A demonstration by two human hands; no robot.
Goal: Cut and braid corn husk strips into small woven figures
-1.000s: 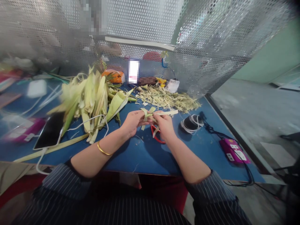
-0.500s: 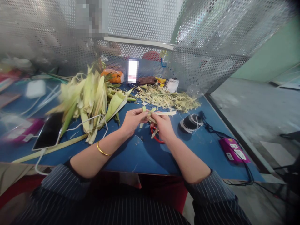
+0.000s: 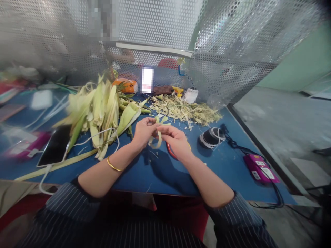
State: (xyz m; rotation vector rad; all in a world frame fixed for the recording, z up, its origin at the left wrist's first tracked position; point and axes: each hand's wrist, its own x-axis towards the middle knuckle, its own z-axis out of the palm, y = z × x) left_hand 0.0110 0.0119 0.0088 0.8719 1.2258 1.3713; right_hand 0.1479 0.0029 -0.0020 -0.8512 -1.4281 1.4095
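Observation:
My left hand (image 3: 144,131) pinches pale green husk strips (image 3: 156,140) near the middle of the blue table (image 3: 134,175). Its fingertips meet those of my right hand (image 3: 176,138), which grips the same strips from the other side. One strip hangs in a curl below the fingers and short ends stick up above them. Under my right hand lies a tool with red handles (image 3: 170,151), mostly covered. Shredded husk (image 3: 186,108) is heaped just beyond my hands.
Corn husks (image 3: 100,110) are piled at left, beside a phone (image 3: 55,146) with a white cable. A black spool (image 3: 211,137) and a purple power strip (image 3: 260,167) are at right. Perforated screens (image 3: 155,24) stand behind the table.
The strip that pointed right across my right hand no longer shows there; a strip now curls below the fingers. My right hand has turned and its fingers have shifted slightly left.

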